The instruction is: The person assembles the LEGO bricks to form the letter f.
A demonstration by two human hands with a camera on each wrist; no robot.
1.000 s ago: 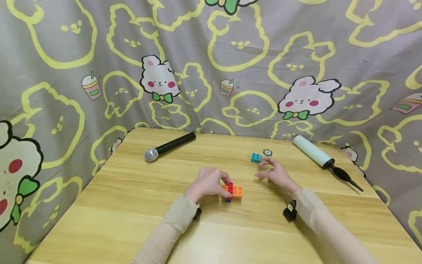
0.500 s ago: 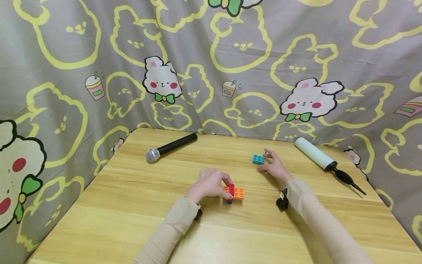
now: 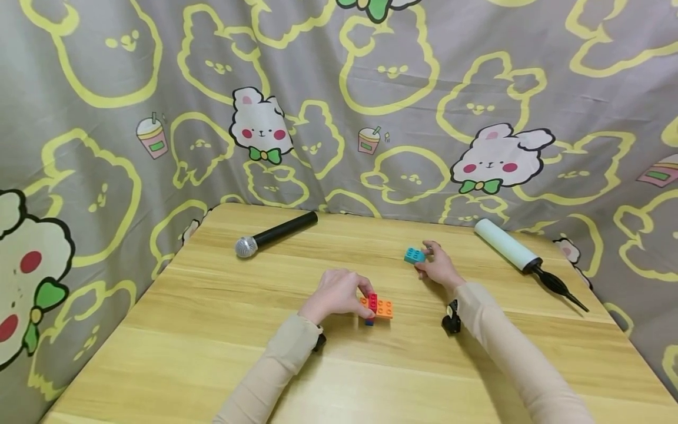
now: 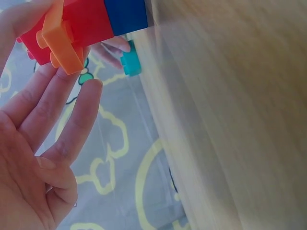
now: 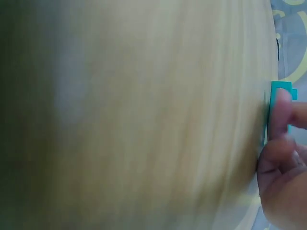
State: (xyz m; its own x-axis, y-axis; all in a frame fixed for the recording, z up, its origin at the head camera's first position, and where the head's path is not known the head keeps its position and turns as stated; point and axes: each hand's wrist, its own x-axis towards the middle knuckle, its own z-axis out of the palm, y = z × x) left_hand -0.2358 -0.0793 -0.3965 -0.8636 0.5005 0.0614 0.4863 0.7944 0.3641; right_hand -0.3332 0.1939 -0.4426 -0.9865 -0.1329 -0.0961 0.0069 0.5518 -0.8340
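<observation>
In the head view, the left hand (image 3: pixel 339 292) pinches a block assembly (image 3: pixel 373 303) between thumb and fingers near the middle of the wooden table (image 3: pixel 212 330), while the right hand (image 3: pixel 441 266), farther out, has thumb and finger narrowed about a turquoise block (image 3: pixel 413 255). From above, the assembly shows chiefly red and orange studs with a sliver of blue; the left wrist view adds its side, where a blue block (image 4: pixel 125 17) forms the end next to the tabletop, red blocks (image 4: pixel 88 21) follow, and an orange block (image 4: pixel 61 40) projects sideways. The same view shows one left finger held apart from the assembly. The right wrist view alone gives the near face of the turquoise block, with a fingertip laid on it; blur there leaves the firmness of the hold uncertain. The table's far edge runs along a patterned curtain (image 3: pixel 318 65), and the turquoise block lies nearer that edge than the assembly does. A microphone (image 3: pixel 278 233) lies at the far left and a hand pump (image 3: pixel 508 246) along the right edge, each well apart from the hands. Plain wood separates the two block groups and spreads between the forearms toward the near side.
</observation>
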